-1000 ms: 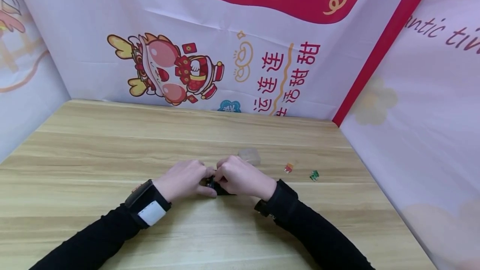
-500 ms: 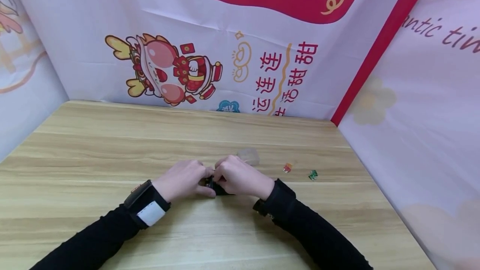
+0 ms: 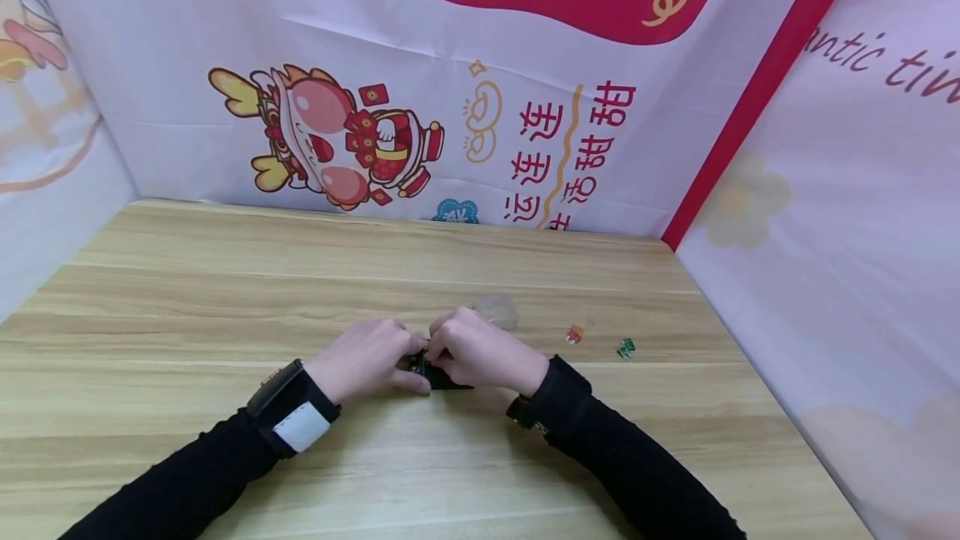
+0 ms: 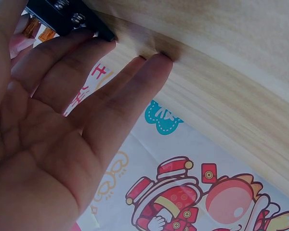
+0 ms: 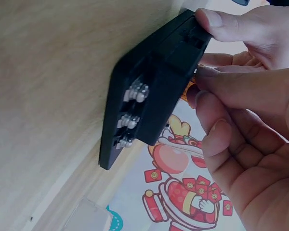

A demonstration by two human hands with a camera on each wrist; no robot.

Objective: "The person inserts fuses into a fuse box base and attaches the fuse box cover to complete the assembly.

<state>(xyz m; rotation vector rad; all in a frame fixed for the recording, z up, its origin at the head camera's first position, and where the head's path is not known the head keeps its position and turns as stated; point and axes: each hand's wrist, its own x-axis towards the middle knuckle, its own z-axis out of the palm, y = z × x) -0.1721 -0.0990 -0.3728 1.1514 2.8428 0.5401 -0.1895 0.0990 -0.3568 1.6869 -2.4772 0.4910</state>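
Observation:
A black plastic block [image 5: 159, 72] with a row of silver, rounded fittings stands on the table under both hands. In the head view it [image 3: 448, 379] is partly covered. My left hand [image 3: 367, 361] holds its left end, thumb on the near side and fingers on the far side; two fingertips rest against it in the left wrist view. My right hand [image 3: 480, 352] has thumb and forefinger pinched together over the block. Between them shows a bit of a small orange piece [image 5: 187, 90], mostly hidden, so its kind and whether it touches the block cannot be told.
Behind the right hand lies a clear plastic container [image 3: 497, 312]. A small red-and-orange piece [image 3: 574, 335] and a small green piece [image 3: 626, 348] lie to the right on the wooden table [image 3: 247, 290]. Printed cloth walls [image 3: 465, 23] stand at the back and sides.
Both hands keep nearly the same place and hold over the black block. The head view shifts only slightly; the pieces on the table lie as before.

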